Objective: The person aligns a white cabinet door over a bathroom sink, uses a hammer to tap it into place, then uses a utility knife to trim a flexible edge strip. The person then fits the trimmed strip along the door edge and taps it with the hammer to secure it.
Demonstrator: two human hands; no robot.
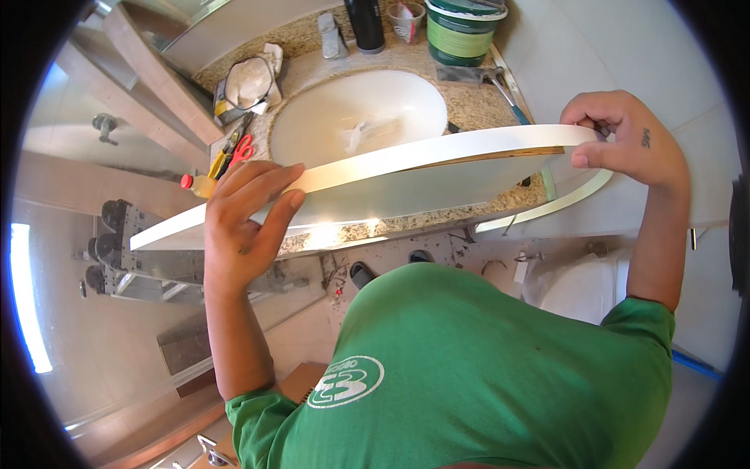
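A long white panel [406, 155] is held on edge in front of me, above the front of the counter. A thin brown strip shows along part of its white edge, and its pale face is turned toward me. My left hand [244, 223] grips the panel left of its middle, fingers over the top edge and thumb on the near face. At the far right end, my right hand [631, 142] pinches the panel between thumb and bent fingers. The panel hides part of the granite counter [484, 105] and the front of the white oval sink [351, 94].
A green bucket [459, 43], black bottle [365, 25] and hammer [508, 92] are on the counter. Red-handled scissors [243, 148] and a red-capped bottle [201, 186] lie near my left hand. Leaning boards [152, 70] and a folded ladder [129, 250] stand left; a toilet [582, 285] is right.
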